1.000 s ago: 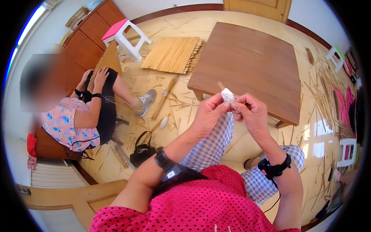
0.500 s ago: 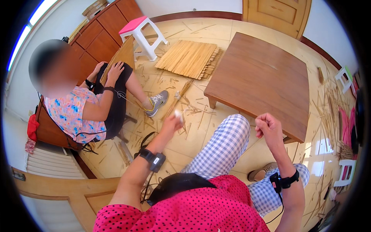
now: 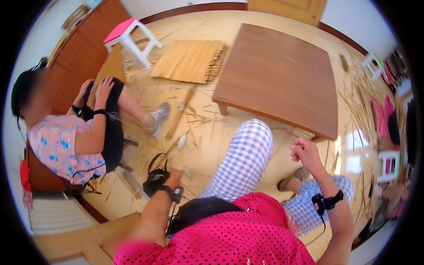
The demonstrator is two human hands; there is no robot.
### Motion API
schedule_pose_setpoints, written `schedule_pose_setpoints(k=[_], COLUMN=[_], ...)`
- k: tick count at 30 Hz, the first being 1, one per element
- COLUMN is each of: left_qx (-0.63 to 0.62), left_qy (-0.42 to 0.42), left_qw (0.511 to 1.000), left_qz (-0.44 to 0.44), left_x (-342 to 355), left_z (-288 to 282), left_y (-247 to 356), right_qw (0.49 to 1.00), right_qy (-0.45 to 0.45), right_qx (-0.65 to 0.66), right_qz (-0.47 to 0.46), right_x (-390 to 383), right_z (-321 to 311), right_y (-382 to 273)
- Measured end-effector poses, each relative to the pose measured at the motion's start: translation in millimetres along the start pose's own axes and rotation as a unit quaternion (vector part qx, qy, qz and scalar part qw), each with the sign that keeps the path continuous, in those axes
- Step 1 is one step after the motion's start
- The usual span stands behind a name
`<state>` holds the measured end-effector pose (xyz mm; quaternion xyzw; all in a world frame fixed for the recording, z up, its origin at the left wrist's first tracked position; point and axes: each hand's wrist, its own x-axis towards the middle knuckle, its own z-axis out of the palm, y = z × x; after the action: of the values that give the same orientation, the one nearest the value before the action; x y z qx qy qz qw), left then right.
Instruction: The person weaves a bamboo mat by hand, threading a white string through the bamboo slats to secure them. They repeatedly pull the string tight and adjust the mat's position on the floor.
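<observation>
My left hand [image 3: 176, 177] is low on the left, beside a black strapped item [image 3: 156, 180]. Motion smears its fingers, and a faint whitish blur shows at the fingertips. Beyond it, a small white object [image 3: 182, 141] is seen against the littered floor; whether it touches the floor I cannot tell. My right hand [image 3: 305, 153] is raised in front of the low brown table [image 3: 282, 75], over the gap by my knee. Its fingers are curled closed, and what they hold, if anything, is hidden. Both wrists wear black bands with small boxes.
A person [image 3: 66, 137] sits at left, hands on a tilted board [image 3: 108, 70]. Nearby stand a pink-topped white stool [image 3: 132, 46] and a stack of straw-coloured stalk mats [image 3: 185, 59]. A stalk bundle [image 3: 179, 112] and loose stalks [image 3: 360, 101] litter the tiled floor.
My left hand has drawn back toward me, down to the black strapped item. The white object that was at its fingers is now apart from it. The view has shifted right.
</observation>
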<state>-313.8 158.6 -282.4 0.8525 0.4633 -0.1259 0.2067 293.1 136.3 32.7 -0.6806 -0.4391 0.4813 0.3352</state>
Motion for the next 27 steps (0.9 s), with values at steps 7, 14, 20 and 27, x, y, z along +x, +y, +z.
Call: schedule_pose_setpoints(k=[7, 14, 20, 27], left_qx=[-0.58, -0.437, -0.042, -0.035], left_qy=[-0.1, 0.025, -0.046, -0.142], left_qw=[0.783, 0.894, 0.897, 0.853], left_qz=[-0.201, 0.101, 0.438, 0.501], left_x=[36.0, 109.8, 148.2, 225.4], left_z=[-184.5, -372.2, -423.5, -401.2], left_y=[107.1, 216.5, 315.4, 377.7], right_qw=[0.976, 0.909, 0.935, 0.93], right_qy=[0.057, 0.075, 0.073, 0.158], right_qx=[-0.209, -0.409, -0.329, -0.316], right_qz=[-0.034, 0.006, -0.108, -0.099], right_x=[-61.7, -135.0, -153.4, -173.0], right_z=[-72.7, -127.4, -141.1, -142.6], right_y=[-21.5, -7.6, 5.4, 20.0])
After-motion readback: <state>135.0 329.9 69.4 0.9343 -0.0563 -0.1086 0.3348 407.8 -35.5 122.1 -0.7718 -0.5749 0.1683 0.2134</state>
